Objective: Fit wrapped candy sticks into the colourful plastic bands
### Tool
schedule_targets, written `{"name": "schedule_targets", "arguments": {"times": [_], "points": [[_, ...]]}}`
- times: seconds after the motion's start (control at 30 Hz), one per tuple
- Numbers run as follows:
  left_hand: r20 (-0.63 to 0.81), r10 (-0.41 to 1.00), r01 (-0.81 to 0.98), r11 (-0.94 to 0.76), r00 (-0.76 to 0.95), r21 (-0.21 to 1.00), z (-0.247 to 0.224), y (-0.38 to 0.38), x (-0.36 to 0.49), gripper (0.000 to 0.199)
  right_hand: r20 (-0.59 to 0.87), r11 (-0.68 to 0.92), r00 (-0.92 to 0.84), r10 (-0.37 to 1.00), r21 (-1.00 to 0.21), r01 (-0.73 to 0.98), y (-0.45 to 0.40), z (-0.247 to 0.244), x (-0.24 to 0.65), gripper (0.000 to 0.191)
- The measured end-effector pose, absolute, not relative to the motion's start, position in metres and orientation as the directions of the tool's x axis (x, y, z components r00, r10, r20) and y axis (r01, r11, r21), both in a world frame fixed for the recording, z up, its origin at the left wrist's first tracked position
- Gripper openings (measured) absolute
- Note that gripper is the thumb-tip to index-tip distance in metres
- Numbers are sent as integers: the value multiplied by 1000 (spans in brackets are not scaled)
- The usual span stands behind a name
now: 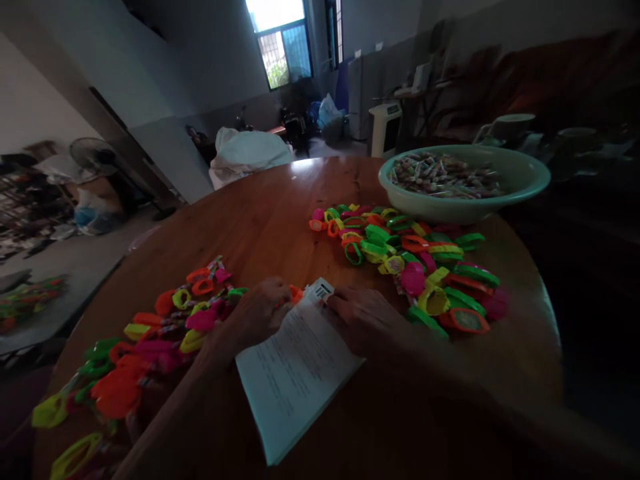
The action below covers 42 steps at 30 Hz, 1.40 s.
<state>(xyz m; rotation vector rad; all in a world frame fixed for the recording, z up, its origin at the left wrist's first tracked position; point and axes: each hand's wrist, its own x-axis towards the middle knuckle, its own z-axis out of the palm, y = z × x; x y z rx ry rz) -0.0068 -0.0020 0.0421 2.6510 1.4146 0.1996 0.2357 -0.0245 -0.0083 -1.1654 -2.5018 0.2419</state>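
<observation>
on one round wooden counter (250, 220), seen from the head, two bare hands meet around one printed white paper (300, 373). the paper lies slantwise, smooth and flat-looking, with rows of small text too blurred to read; at its top end sits one small white label (320, 290) with dark bars. the left hand (263, 303) is curled beside one orange piece (296, 293) of plastic; i cannot tell whether its fingers pinch it. the right hand (365, 313) has its fingers bent in at the label's right edge, and whether they grip or only touch is too blurred to tell.

two heaps of glossy plastic pieces, ring-like and watch-like, flank the hands in orange, green, yellow and pink. the left heap (160, 353) is loosely strewn, with thin wrapped bits among its pieces; the right heap (413, 279) lies denser, just in front of one pale green bowl (465, 210). both overlap too much for an exact count. the bowl is wide, smooth and round-rimmed, and holds many slim wrapped sticks (445, 175), shiny and tangled, past counting. behind, well apart from the counter, stands one round-caged fan (93, 153).
</observation>
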Motion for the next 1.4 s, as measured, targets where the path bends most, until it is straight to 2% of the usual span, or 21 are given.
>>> {"name": "schedule_targets", "arguments": {"times": [0.13, 0.27, 0.37, 0.53, 0.73, 0.83, 1.03, 1.2, 1.4], "points": [[76, 811, 787, -582, 580, 204, 28, -5, -11, 16, 247, 632, -583, 774, -238, 738, -23, -15, 217, 17], [78, 812, 794, -583, 579, 169, 24, -2, -12, 18, 253, 635, -586, 770, -219, 740, -18, -18, 207, 18], [52, 817, 808, -576, 574, 124, 25, -3, -12, 19, 277, 655, -596, 754, -258, 710, -12, -19, 202, 19], [72, 828, 825, -560, 556, 73, 26, -7, -11, 19, 371, 695, -588, 719, -392, 603, -2, -29, 197, 20], [75, 829, 827, -559, 554, 60, 25, -7, -12, 19, 404, 746, -628, 665, -400, 533, 5, -35, 197, 20], [98, 817, 815, -575, 569, 65, 24, -6, -13, 19, 358, 744, -652, 668, -312, 591, 3, -30, 197, 19], [112, 812, 813, -580, 573, 51, 22, -6, -12, 20, 278, 753, -727, 628, 22, 658, -4, -16, 191, 24], [123, 805, 801, -591, 580, 92, 19, -4, -14, 21, 239, 765, -762, 602, 99, 636, 0, -17, 187, 21], [114, 804, 788, -594, 583, 163, 18, 0, -15, 20, 262, 763, -789, 555, 216, 609, 1, -20, 181, 18]]}}
